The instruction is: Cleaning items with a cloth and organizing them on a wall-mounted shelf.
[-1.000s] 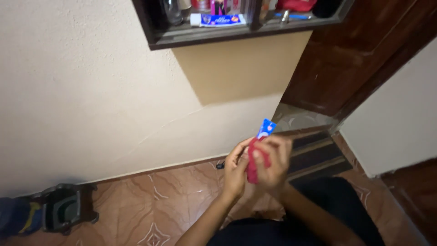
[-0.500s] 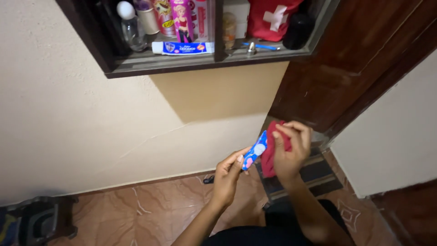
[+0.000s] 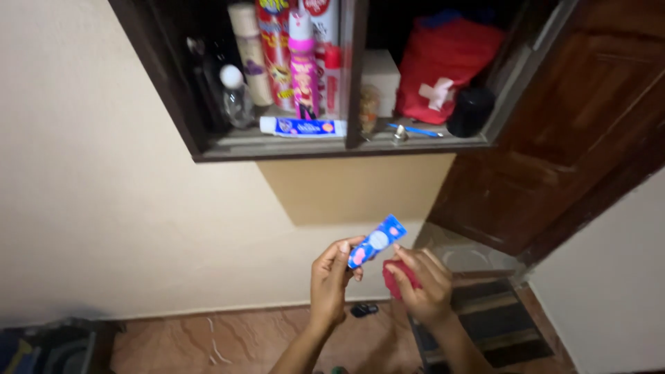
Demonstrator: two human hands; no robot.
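Since the earlier frame both hands have drawn close together again near the lower middle of the frame, and the wall shelf now fills far more of the upper part of the picture. The left hand (image 3: 331, 282) grasps a small blue tube with a pale round patch and pink marks (image 3: 376, 240), pinching its lower end between thumb and fingers, so that the tube slants up and to the right above the knuckles. The right hand (image 3: 421, 285) is clenched around a bunched red cloth (image 3: 397, 275), only a small part of which shows between its fingers. The upper end of the tube lies just above the right hand's fingertips, and the cloth sits just below and right of the tube; whether cloth and tube touch cannot be told.

Above them, in the upper middle, a dark wooden wall shelf (image 3: 291, 148) holds a white-and-blue tube lying flat (image 3: 303, 127), a tall pink bottle (image 3: 303, 69), a clear bottle with a white round cap (image 3: 237, 97), a red pouch with a white cross (image 3: 445, 66) and a black round jar (image 3: 470, 111). A dark brown wooden door (image 3: 561, 131) stands at the right. Reddish patterned floor tiles (image 3: 228, 339) run along the bottom edge.
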